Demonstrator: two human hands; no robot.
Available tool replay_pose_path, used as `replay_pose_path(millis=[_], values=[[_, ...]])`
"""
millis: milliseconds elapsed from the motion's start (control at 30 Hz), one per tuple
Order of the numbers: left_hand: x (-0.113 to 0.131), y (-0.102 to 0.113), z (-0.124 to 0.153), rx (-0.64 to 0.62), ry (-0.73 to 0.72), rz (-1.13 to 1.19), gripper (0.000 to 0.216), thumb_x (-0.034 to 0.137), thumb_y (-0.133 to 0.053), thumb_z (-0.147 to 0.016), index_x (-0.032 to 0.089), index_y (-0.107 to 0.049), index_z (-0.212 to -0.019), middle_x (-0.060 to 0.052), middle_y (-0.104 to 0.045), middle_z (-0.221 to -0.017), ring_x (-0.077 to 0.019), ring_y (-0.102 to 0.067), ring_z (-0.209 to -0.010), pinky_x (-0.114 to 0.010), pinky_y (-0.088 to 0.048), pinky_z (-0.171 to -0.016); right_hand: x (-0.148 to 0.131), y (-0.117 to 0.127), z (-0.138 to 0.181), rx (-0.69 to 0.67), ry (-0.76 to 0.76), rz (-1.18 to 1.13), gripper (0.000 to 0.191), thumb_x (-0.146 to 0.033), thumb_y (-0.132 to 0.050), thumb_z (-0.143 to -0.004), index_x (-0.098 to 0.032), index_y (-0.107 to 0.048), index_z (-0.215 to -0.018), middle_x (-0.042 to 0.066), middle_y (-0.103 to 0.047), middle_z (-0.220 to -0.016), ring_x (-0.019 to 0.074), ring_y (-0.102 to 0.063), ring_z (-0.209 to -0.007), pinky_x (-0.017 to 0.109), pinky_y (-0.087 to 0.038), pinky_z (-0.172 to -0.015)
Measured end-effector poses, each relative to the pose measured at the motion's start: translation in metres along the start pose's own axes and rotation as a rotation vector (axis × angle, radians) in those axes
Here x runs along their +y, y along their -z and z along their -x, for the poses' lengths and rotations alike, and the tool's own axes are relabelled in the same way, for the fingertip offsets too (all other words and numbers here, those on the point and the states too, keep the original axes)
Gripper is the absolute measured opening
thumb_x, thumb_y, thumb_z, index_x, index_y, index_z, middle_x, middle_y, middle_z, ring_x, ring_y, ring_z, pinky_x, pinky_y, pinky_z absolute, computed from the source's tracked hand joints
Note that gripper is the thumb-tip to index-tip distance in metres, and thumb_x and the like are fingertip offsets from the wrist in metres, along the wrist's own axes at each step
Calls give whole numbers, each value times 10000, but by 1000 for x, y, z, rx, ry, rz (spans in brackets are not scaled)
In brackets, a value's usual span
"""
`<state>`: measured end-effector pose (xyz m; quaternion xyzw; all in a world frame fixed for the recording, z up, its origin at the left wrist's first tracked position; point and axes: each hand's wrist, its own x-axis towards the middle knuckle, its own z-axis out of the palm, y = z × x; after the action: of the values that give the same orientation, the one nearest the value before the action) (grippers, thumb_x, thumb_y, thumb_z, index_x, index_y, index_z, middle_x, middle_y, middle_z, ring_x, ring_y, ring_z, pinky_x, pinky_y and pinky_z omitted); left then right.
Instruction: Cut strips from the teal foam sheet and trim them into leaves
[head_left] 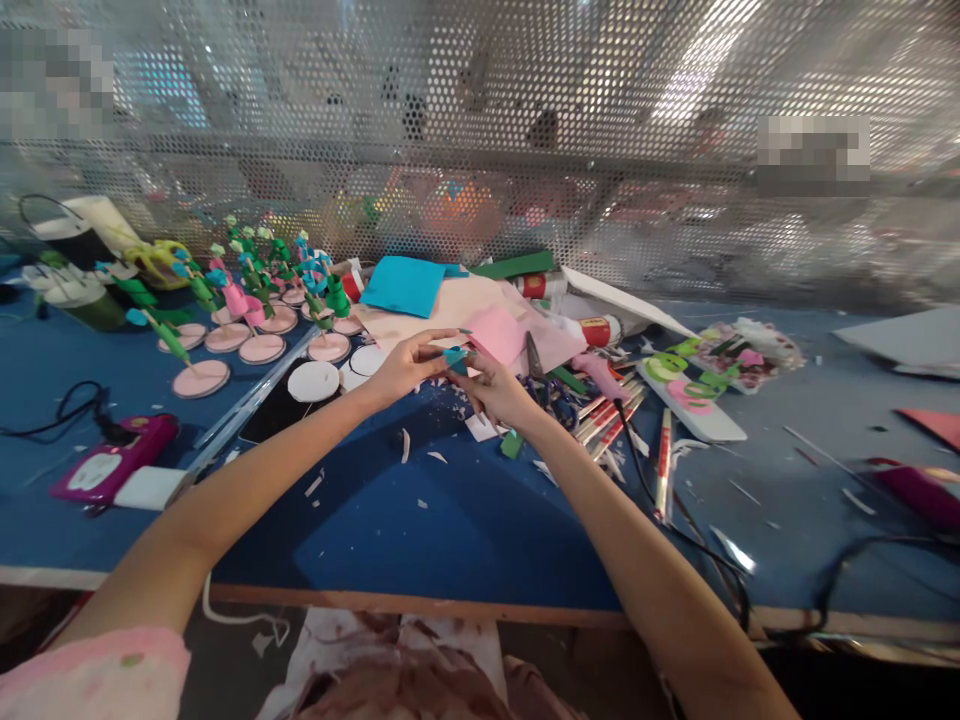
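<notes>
- Holding a small teal piece of foam (454, 356) between them, the left hand (409, 366) and the right hand (501, 390) meet above the blue felt-covered table (450, 520), a little in front of the person.
- The left hand is mostly closed: thumb and fingers come together in a pinch at the left edge of the teal piece, with the index finger stretched over it.
- The right hand comes from the right and below; its fingertips close on the right side of the same piece. How tightly it grips I cannot tell, because the fingers hide the contact.
- The piece lies directly between the two hands, so both are equally near. It is too small to tell its long axis.
- Just behind the hands lies a pink square foam sheet (498, 335), and further back a blue foam sheet (403, 285).
- To the left stand small green and pink foam flowers on round pink bases (247, 300), well apart from the hands.
- To the right of the right hand lie red-and-white glue sticks (611, 410).
</notes>
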<state>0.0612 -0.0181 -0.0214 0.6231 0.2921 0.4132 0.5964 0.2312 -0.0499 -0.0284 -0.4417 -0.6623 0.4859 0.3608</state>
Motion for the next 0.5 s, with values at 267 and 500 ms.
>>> replay_pose_path(millis=[267,500], values=[[-4,0,-1,130,-62,-72,495,464,-715,-627,115,-656,-973,-98,-707,-920,-185,-651,-821,-302,-510,-737,-3,0,2,-22,-48,31,372,-397,-587,-789,-142,-576,-1060,-79,-473,-352,78,-347,-182,190,-294,-197],[-4,-1,1,238,-67,-24,501,502,-736,-570,111,-670,-875,-78,-710,-852,-168,-651,-742,-286,-523,-683,3,-4,-1,9,33,-73,448,-588,-537,-756,-151,-633,-762,-22,-543,-413,119,-509,-313,230,-424,-315]])
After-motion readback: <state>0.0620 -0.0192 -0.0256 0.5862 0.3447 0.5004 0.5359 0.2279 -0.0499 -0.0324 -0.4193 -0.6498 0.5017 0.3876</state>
